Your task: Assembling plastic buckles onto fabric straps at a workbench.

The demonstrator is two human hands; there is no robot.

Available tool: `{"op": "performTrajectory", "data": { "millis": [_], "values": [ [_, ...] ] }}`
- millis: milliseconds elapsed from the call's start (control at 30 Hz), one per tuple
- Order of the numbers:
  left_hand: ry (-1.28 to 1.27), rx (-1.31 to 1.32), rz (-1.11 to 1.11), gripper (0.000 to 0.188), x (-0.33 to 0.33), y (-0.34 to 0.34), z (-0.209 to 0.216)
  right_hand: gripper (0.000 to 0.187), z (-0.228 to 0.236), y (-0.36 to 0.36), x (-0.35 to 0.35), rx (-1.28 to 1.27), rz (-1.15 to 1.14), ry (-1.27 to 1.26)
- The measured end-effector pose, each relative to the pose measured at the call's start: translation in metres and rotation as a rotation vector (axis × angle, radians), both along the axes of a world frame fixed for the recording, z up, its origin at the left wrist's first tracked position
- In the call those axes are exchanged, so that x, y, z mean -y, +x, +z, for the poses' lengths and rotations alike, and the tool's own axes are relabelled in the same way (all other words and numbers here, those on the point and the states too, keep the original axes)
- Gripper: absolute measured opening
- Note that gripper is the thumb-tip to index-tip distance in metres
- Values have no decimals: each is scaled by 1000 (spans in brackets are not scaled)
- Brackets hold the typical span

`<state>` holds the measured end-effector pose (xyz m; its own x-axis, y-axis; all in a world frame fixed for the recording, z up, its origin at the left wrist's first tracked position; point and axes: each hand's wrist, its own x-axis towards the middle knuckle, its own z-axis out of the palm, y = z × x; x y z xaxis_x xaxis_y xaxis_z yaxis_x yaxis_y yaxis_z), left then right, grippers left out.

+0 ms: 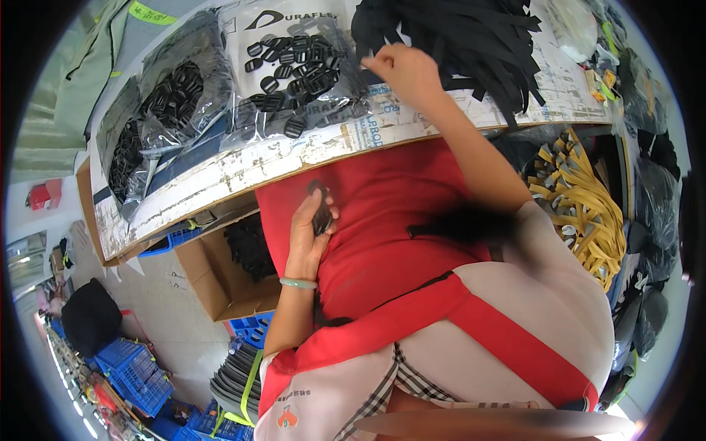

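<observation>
In front of the red apron [368, 213], my left hand [301, 231] is closed around a black plastic buckle [322, 213]; I cannot tell if there is more than one. A pale green bangle circles that wrist. My right hand [408, 73] reaches over the table, thumb and fingers pinched together; what is between them, if anything, I cannot make out. Just beyond its fingers lies a heap of black webbing straps [463, 44]. To its left, several black plastic buckles [301, 66] lie on a clear plastic bag [246, 22].
More black buckles fill an open clear bag [173, 95] on the worn white table [294, 163]. Below are a cardboard box [206, 279] and blue crates [132, 371]. Yellow straps [581, 213] hang in a bundle at the right. A clear bag [570, 29] sits far right.
</observation>
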<state>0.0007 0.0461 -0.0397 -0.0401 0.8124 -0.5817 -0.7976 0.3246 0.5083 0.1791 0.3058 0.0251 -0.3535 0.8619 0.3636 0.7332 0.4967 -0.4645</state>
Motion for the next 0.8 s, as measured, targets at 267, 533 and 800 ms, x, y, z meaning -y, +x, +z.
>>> {"op": "performTrajectory", "data": {
  "millis": [267,533,800],
  "values": [
    [89,-228,-155,29,-5,1,13,28,-7,-9,-17,-387,149,-254],
    [196,-173,-205,27,-14,-5,58,21,-6,3,145,-163,668,-934],
    [133,-381,-264,20,3,3,38,22,-16,-19,126,-387,521,-1139]
  ]
}}
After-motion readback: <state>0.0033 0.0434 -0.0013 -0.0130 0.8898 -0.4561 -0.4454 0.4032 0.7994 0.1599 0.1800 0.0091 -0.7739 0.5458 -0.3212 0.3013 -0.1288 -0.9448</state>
